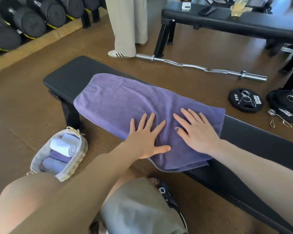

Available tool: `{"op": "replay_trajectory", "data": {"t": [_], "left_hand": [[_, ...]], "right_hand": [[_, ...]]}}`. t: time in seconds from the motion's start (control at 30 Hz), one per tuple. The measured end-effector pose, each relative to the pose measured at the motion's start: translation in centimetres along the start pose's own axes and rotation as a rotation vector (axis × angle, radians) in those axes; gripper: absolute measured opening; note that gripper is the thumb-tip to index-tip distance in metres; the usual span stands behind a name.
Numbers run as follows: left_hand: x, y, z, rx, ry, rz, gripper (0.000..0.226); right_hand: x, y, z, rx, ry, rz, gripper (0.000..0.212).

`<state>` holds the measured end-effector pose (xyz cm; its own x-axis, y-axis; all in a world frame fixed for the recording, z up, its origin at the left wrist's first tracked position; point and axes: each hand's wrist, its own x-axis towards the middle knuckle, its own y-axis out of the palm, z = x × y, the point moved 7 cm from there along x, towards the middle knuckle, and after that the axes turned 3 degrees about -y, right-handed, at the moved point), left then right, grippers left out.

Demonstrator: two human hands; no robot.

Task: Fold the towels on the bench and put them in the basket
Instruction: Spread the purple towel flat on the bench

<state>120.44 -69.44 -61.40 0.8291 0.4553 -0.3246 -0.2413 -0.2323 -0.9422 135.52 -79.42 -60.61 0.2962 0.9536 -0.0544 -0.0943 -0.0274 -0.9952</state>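
A purple towel (118, 102) lies spread along the black bench (69, 76), its near edge hanging over the bench's front. My left hand (147, 137) rests flat on the towel with fingers spread. Beside it, my right hand (196, 130) also lies flat on the towel, palm down, fingers apart. Neither hand grips anything. On the floor to the left of the bench stands a woven basket (78, 159) with a cloth lining. Inside it are a rolled white towel (64, 146) and two rolled purple towels (57, 159).
A curl bar (200, 68) lies on the floor beyond the bench, with weight plates (245, 102) at the right. A person's legs (125, 27) stand behind. A second bench (227, 21) carries a phone and cup. Dumbbells (24, 21) line the left rack.
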Motion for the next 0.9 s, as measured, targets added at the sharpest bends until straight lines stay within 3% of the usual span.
{"op": "replay_trajectory", "data": {"t": [0.13, 0.2, 0.3, 0.37, 0.47, 0.6, 0.9], "left_hand": [[-0.8, -0.3, 0.0, 0.167, 0.026, -0.031, 0.104], [-1.9, -1.6, -2.3, 0.24, 0.131, -0.15, 0.107], [-5.0, -2.9, -9.5, 0.227, 0.53, -0.424, 0.075], [-6.5, -1.9, -13.0, 0.25, 0.688, -0.429, 0.057], [-6.8, 0.2, -14.8, 0.317, 0.673, -0.379, 0.048], [-6.6, 0.9, -14.3, 0.265, 0.609, -0.375, 0.051], [-5.5, 0.7, -12.6, 0.126, 0.559, -0.339, 0.025]], "right_hand": [[-0.6, 0.7, -0.7, 0.002, 0.052, 0.008, 0.06], [0.0, 0.5, -0.9, 0.015, 0.069, -0.006, 0.056], [0.4, 0.6, -1.2, 0.083, 0.101, 0.014, 0.053], [0.4, 0.6, -1.5, 0.119, 0.107, 0.035, 0.052], [0.3, 0.6, -2.0, 0.131, 0.086, 0.047, 0.051], [0.2, 0.8, -1.7, 0.096, 0.069, 0.049, 0.052], [0.1, 0.8, -1.5, 0.072, 0.071, 0.03, 0.053]]}}
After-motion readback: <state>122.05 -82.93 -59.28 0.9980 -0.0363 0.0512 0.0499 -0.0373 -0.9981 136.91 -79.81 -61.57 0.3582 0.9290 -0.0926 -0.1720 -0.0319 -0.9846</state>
